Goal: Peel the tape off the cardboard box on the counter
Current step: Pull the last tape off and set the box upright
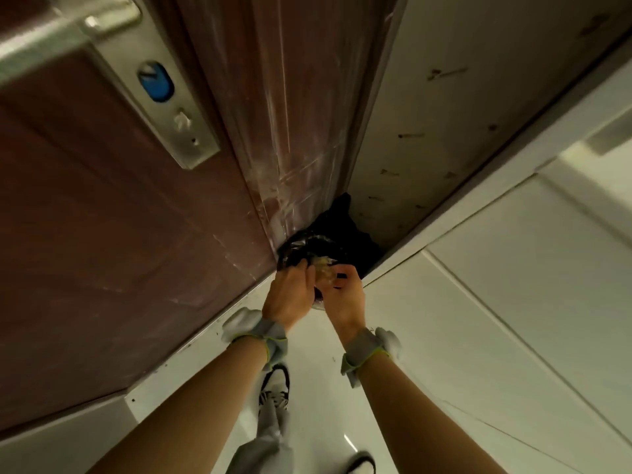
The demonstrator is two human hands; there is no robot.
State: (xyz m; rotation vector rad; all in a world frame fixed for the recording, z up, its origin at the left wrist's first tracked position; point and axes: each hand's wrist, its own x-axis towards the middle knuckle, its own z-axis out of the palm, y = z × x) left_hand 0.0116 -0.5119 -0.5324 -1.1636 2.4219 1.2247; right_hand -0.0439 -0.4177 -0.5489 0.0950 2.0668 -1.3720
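Observation:
A crumpled wad of clear tape sits between both my hands, low over a black plastic bag on the floor in the corner by the door. My left hand grips the wad from the left with its fingers curled. My right hand pinches it from the right. The bag's mouth lies partly under my hands. No cardboard box or counter is in view.
A dark red-brown door with a metal lock plate stands on the left. Its frame is wrapped in clear film. A scuffed white wall rises behind the bag. Glossy white floor tiles spread below, with my shoes on them.

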